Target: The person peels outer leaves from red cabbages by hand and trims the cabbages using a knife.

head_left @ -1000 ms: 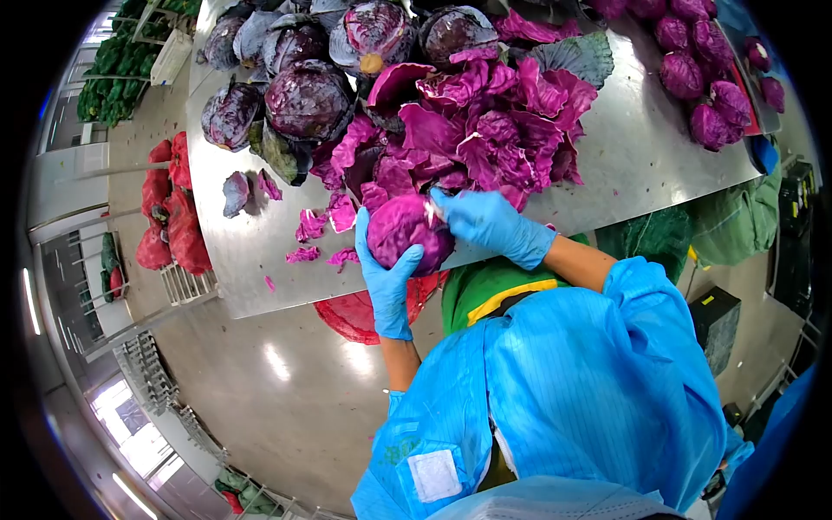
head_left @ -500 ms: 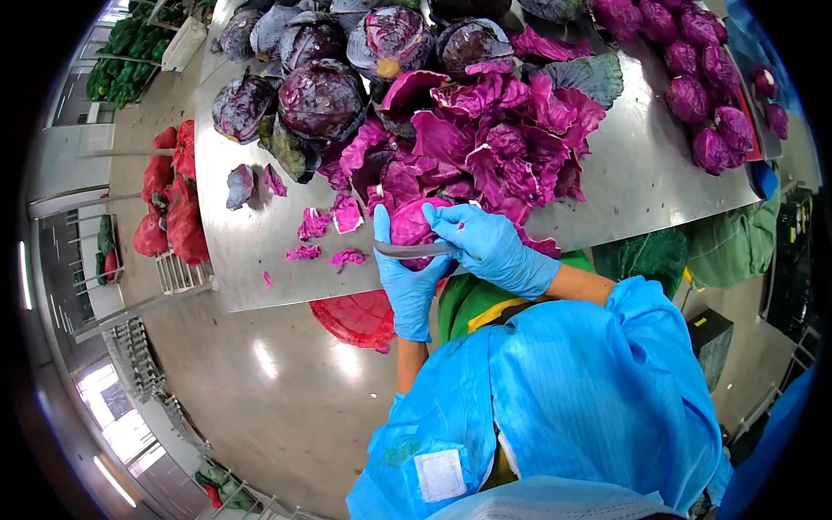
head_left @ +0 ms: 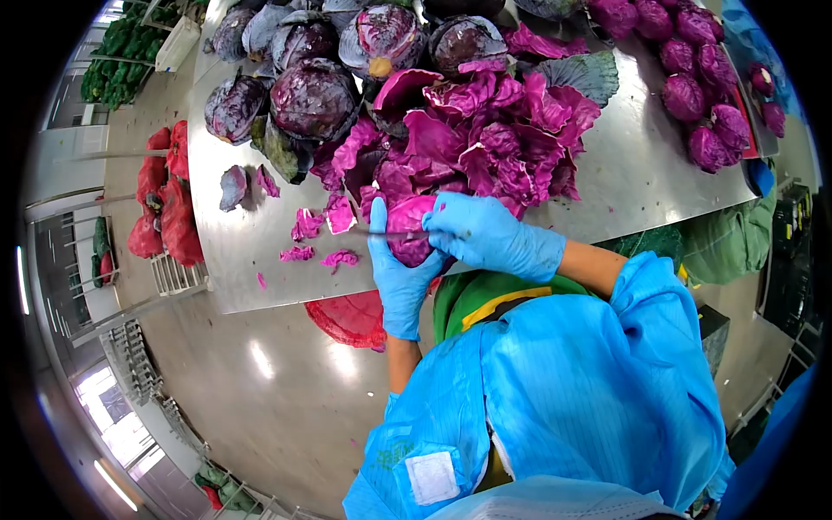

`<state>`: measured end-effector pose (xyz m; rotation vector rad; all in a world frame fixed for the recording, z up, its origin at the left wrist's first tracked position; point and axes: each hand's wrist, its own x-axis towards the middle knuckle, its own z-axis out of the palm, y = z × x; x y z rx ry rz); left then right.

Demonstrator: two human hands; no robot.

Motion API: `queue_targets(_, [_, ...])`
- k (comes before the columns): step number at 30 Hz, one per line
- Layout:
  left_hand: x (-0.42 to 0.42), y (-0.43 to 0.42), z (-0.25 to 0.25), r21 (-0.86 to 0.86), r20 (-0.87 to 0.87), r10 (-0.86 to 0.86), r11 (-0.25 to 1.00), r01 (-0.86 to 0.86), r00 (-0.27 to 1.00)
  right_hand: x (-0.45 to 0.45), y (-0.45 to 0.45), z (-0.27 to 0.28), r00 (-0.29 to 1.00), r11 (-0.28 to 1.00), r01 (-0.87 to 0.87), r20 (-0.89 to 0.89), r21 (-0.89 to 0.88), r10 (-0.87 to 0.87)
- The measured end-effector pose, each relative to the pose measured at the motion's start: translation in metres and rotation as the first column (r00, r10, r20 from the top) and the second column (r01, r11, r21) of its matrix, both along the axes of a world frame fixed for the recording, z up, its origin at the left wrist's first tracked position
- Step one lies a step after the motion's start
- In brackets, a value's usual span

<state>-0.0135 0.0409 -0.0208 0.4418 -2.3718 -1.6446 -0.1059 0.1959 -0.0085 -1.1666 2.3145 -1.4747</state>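
Observation:
A peeled purple cabbage (head_left: 409,218) is held near the table's front edge by my left hand (head_left: 399,282), whose gloved fingers wrap its left side and underside. My right hand (head_left: 494,234), also in a blue glove, is closed on a knife (head_left: 397,235). The thin blade lies across the front of the cabbage, pointing left; its handle is hidden in my fingers. Just behind the cabbage is a heap of loose purple leaves (head_left: 511,147).
Unpeeled dark cabbages (head_left: 314,100) lie at the back left of the metal table (head_left: 251,260). Peeled cabbages (head_left: 712,130) sit at the right. A red mesh bag (head_left: 348,319) is below the front edge, and filled red bags (head_left: 177,222) stand at the left.
A second ago my right hand was at the cabbage's upper right; it then brought the knife across the front. Since half a second ago the blade has risen slightly on the cabbage.

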Motion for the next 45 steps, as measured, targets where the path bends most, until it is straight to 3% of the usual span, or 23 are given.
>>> queue_targets(3, [0.002, 0.0, 0.002, -0.015, 0.015, 0.011, 1.0, -0.011, 1.0, -0.006, 0.002, -0.018, 0.958, 0.972, 0.201, 0.23, -0.122, -0.169])
queue_targets(4, [0.004, 0.001, 0.001, 0.01, 0.009, 0.034, 0.999, -0.034, 0.999, -0.011, 0.005, -0.011, 0.743, 0.923, 0.362, 0.638, -0.133, -0.199])
queue_targets(5, [0.005, 0.001, -0.001, 0.033, 0.004, 0.058, 0.998, -0.058, 0.998, -0.02, 0.016, 0.001, 0.693, 0.882, 0.472, 0.614, 0.01, -0.378])
queue_targets(7, [0.011, -0.004, -0.01, 0.125, -0.009, 0.1, 0.987, -0.098, 0.995, -0.025, 0.023, -0.016, 0.799, 0.75, 0.581, 0.397, -0.317, -0.451])
queue_targets(8, [0.011, -0.005, -0.011, 0.17, -0.012, 0.116, 0.979, -0.112, 0.993, -0.022, 0.03, -0.022, 0.823, 0.802, 0.553, 0.302, -0.228, -0.481])
queue_targets(11, [0.016, -0.003, -0.009, 0.221, -0.039, 0.153, 0.965, -0.141, 0.988, -0.003, 0.04, -0.007, 0.9, 0.952, 0.207, 0.337, 0.227, -0.277])
queue_targets(13, [0.022, -0.001, -0.016, 0.229, -0.095, 0.172, 0.962, -0.147, 0.981, 0.011, 0.031, -0.017, 0.862, 0.964, 0.228, 0.432, 0.134, -0.264])
queue_targets(15, [0.021, 0.002, -0.021, 0.233, -0.137, 0.171, 0.963, -0.136, 0.976, 0.021, 0.018, -0.031, 0.917, 0.973, 0.212, 0.326, 0.088, -0.229])
queue_targets(19, [0.018, 0.007, -0.024, 0.203, -0.184, 0.152, 0.973, -0.113, 0.971, 0.027, 0.007, -0.041, 0.913, 0.963, 0.26, 0.309, 0.068, -0.268])
queue_targets(20, [0.019, 0.007, -0.024, 0.202, -0.181, 0.16, 0.972, -0.123, 0.97, 0.028, 0.006, -0.04, 0.965, 0.97, 0.239, 0.101, 0.052, -0.243])
queue_targets(23, [0.022, 0.007, -0.028, 0.215, -0.164, 0.197, 0.963, -0.16, 0.967, 0.022, 0.006, -0.043, 0.984, 0.982, 0.162, -0.089, 0.093, -0.154])
queue_targets(24, [0.023, 0.007, -0.029, 0.221, -0.157, 0.211, 0.96, -0.174, 0.965, 0.022, 0.004, -0.046, 0.967, 0.967, 0.215, -0.167, 0.133, -0.192])
queue_targets(27, [0.026, 0.0, -0.029, 0.493, -0.099, 0.309, 0.841, -0.223, 0.946, 0.011, -0.011, -0.079, 0.878, 0.886, 0.401, 0.374, -0.233, -0.299])
queue_targets(28, [0.026, -0.003, -0.034, 0.524, -0.115, 0.324, 0.823, -0.22, 0.939, 0.013, -0.016, -0.079, 0.843, 0.859, 0.45, 0.435, -0.245, -0.318])
queue_targets(31, [0.026, 0.0, -0.03, 0.312, -0.161, 0.308, 0.917, -0.248, 0.938, 0.011, -0.003, -0.036, 0.461, 0.924, 0.371, 0.845, 0.095, -0.272])
queue_targets(32, [0.023, 0.003, -0.023, 0.058, -0.239, 0.246, 0.969, -0.239, 0.939, 0.0, 0.004, -0.021, 0.335, 0.958, 0.229, 0.91, 0.172, -0.244])
queue_targets(33, [0.021, 0.0, -0.017, -0.166, -0.264, 0.117, 0.972, -0.164, 0.957, 0.001, 0.004, -0.021, 0.328, 0.965, 0.24, 0.926, 0.11, -0.187])
queue_targets(35, [0.015, 0.011, -0.005, 0.077, -0.401, 0.082, 0.995, -0.056, 0.912, 0.004, 0.003, -0.02, 0.317, 0.965, 0.263, 0.946, -0.017, -0.069])
queue_targets(36, [0.017, 0.013, -0.007, 0.146, -0.324, 0.175, 0.98, -0.133, 0.93, 0.001, 0.002, -0.024, 0.286, 0.956, 0.289, 0.957, -0.039, -0.047])
queue_targets(38, [0.022, 0.012, -0.015, 0.258, -0.148, 0.348, 0.917, -0.303, 0.926, 0.008, 0.003, -0.025, 0.348, 0.96, 0.271, 0.937, -0.062, -0.037])
queue_targets(41, [0.025, 0.011, 0.011, 0.568, 0.139, 0.277, 0.764, -0.306, 0.951, 0.011, 0.005, -0.027, 0.334, 0.964, 0.247, 0.943, -0.098, 0.01])
queue_targets(42, [0.025, 0.009, 0.014, 0.562, 0.132, 0.249, 0.778, -0.28, 0.959, 0.011, 0.007, -0.024, 0.346, 0.967, 0.237, 0.938, -0.094, 0.006])
queue_targets(45, [0.022, 0.01, 0.004, 0.483, -0.149, 0.202, 0.869, -0.107, 0.968, 0.008, 0.011, -0.027, 0.397, 0.95, 0.239, 0.913, -0.2, 0.092])
